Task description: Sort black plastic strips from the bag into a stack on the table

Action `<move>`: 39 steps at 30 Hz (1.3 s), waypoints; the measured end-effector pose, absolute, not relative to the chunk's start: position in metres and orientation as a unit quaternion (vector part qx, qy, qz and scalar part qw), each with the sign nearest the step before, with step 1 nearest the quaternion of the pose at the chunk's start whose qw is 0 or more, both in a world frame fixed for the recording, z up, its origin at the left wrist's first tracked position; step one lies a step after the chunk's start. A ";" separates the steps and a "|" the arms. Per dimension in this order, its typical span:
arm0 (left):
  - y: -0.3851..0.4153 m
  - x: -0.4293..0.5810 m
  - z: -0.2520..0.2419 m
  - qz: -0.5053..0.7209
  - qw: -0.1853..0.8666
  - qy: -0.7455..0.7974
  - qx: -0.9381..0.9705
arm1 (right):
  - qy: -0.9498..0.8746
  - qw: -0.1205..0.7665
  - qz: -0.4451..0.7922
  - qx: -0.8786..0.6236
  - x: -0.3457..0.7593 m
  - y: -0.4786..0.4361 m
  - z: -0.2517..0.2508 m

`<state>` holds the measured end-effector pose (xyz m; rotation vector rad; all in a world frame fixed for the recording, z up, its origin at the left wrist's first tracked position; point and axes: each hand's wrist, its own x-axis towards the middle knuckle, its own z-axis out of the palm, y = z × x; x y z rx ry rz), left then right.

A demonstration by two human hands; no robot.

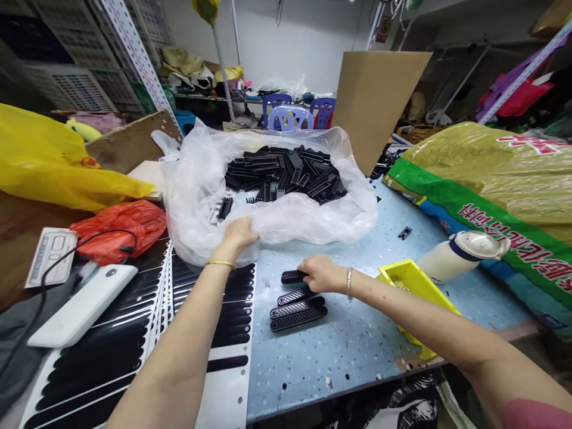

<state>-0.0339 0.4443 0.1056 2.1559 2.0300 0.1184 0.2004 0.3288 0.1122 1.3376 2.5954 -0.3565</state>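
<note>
The right hand pinches the right end of the farthest black strip, with three more strips just nearer on the blue tabletop! Over left, the left hand meets the plastic bag's near rim, black parts heaped inside; whether it grips, I can't tell.

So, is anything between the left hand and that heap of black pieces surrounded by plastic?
Yes: the bunched near edge of the translucent plastic lies between the left hand and the heap of black pieces. The heap's top lies uncovered.
</note>
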 end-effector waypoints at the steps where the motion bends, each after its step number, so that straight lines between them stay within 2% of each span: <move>1: 0.436 -0.034 0.108 0.048 0.088 0.673 0.733 | 0.879 0.107 -0.131 0.446 0.201 0.327 0.112; 5: 0.401 -0.031 0.119 0.125 0.065 0.623 0.769 | 0.895 0.085 -0.174 0.402 0.205 0.312 0.110; 10: 0.368 -0.014 0.131 0.240 0.047 0.560 0.791 | 0.901 0.053 -0.147 0.404 0.202 0.289 0.101; 12: 0.356 -0.007 0.137 0.282 0.083 0.545 0.785 | 0.903 0.045 -0.141 0.404 0.199 0.281 0.098; 15: 0.330 -0.002 0.137 0.373 0.217 0.543 0.721 | 0.903 0.022 -0.158 0.398 0.200 0.276 0.093; 17: 0.306 -0.003 0.127 0.449 0.327 0.528 0.642 | 0.890 -0.040 -0.188 0.413 0.207 0.278 0.089; 19: 0.278 -0.005 0.108 0.505 0.400 0.504 0.575 | 0.839 -0.153 -0.256 0.456 0.217 0.283 0.083; 23: 0.234 -0.002 0.059 0.588 0.470 0.504 0.423 | 0.593 -0.393 -0.439 0.549 0.229 0.286 0.067; 26: 0.224 0.010 0.032 0.606 0.488 0.500 0.380 | 0.486 -0.476 -0.471 0.562 0.221 0.277 0.054; 30: 0.229 0.026 0.020 0.587 0.487 0.504 0.405 | 0.485 -0.502 -0.420 0.580 0.203 0.260 0.042; 39: 0.202 0.038 0.037 0.539 0.423 0.557 0.470 | 0.521 -0.486 -0.384 0.587 0.208 0.225 0.041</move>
